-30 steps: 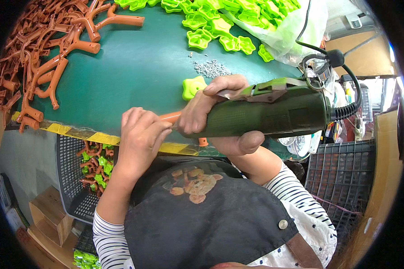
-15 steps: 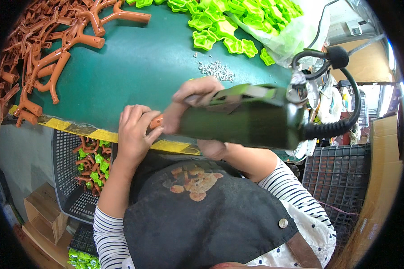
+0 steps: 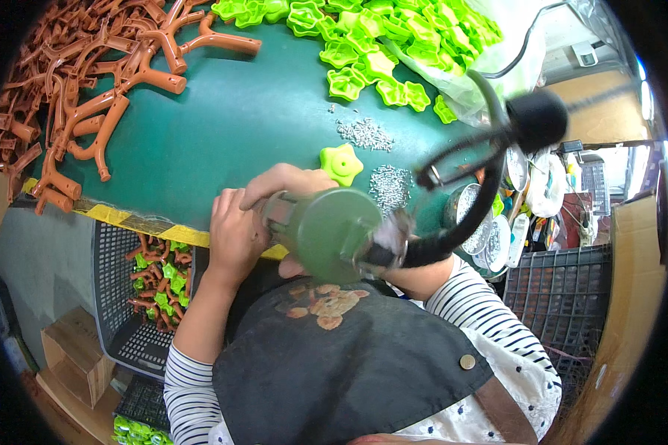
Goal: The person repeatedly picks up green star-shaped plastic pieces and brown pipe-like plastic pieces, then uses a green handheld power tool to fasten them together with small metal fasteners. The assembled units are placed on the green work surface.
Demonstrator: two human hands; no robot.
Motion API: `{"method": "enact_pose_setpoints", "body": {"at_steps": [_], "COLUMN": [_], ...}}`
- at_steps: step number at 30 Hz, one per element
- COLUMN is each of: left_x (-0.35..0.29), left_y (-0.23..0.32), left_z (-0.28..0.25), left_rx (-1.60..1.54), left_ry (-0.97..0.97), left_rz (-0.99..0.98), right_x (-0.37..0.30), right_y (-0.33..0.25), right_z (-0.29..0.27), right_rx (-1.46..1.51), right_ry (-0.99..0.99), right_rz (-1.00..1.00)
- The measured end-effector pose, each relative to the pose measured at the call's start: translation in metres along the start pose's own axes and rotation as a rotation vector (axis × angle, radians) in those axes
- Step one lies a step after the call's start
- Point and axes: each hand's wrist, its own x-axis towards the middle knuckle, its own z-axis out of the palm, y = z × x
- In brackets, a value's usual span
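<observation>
My right hand (image 3: 293, 180) is wrapped round a dark green electric screwdriver (image 3: 326, 233), whose back end and black cord face up toward me. Close against the tool's front, my left hand (image 3: 234, 230) is closed at the table's near edge. Whatever lies between its fingers is hidden now by the screwdriver; half a second ago a brown plastic branch piece showed there. Just beyond my right hand rests a lime-green star-shaped plastic piece (image 3: 341, 164). Small silvery screws lie in two heaps, a nearer one (image 3: 390, 187) and a farther one (image 3: 365, 134).
Brown branch pieces (image 3: 89, 96) pile up at the far left, and green star pieces (image 3: 423, 33) at the back. A grey crate (image 3: 115, 297) below the left edge holds joined brown and green parts. Metal bowls (image 3: 490, 245) stand at right. A hanging black cable (image 3: 475, 200) crosses the right side.
The screwdriver has swung from lying sideways to pointing away from me, its back end moving left. The star piece and nearer screw heap, hidden before, now show.
</observation>
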Motion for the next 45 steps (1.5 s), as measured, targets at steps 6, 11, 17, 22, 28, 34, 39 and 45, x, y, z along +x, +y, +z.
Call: {"method": "enact_pose_setpoints", "body": {"at_steps": [6, 11, 17, 22, 28, 34, 39, 45], "left_x": [0.005, 0.016, 0.028, 0.033, -0.001, 0.006, 0.085, 0.197], "left_y": [0.007, 0.016, 0.014, -0.009, -0.027, -0.053, -0.068, -0.099], "left_z": [-0.009, -0.018, -0.042, -0.154, -0.279, -0.239, -0.156, -0.075], "left_rx": [0.067, 0.071, -0.122, -0.295, -0.289, -0.158, -0.141, 0.705], "left_ry": [-0.063, -0.187, -0.274, -0.504, -0.274, -0.059, -0.078, 0.159], "left_rz": [0.085, 0.098, -0.047, -0.285, -0.477, -0.581, -0.415, 0.164], "right_x": [-0.010, -0.064, -0.129, -0.149, -0.145, -0.129, -0.144, -0.122], "right_y": [-0.020, -0.046, -0.042, -0.029, -0.022, -0.013, -0.001, -0.008], "right_z": [-0.001, -0.066, -0.111, -0.141, -0.152, -0.153, -0.164, -0.151], "right_rx": [0.347, -0.035, -0.289, -0.125, -0.220, -0.386, -0.741, -1.435], "right_ry": [0.629, 1.022, 1.362, 1.519, 1.430, 1.372, 1.321, 1.344], "right_rz": [-0.104, -0.110, 0.152, 0.269, 0.366, 0.450, 0.593, 0.447]}}
